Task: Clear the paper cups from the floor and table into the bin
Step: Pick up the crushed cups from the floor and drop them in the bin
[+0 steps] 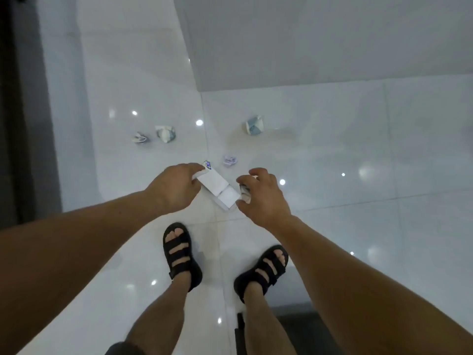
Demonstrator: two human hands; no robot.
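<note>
No text is legible; print on the crumpled paper cups (253,125) is blurred.

The floor (332,149) is shiny white tiles with thin grey lines between them and small bright spots. The wall (307,34) is plain pale grey. A dark, almost black strip (15,98) runs down the floor's left edge. Three crushed cups are white with blue-grey patches: the right cup (253,125), the middle cup (165,133) and the small left cup (140,138). The little cup (229,160) nearest the hands is pale purple and white. The flat paper (217,187) in the left hand (176,187) is plain white, with a blue-purple bit at its far tip. The held cup (244,194) in the right hand (263,196) is white with grey marks. Both sandals (180,252) are black.
</note>
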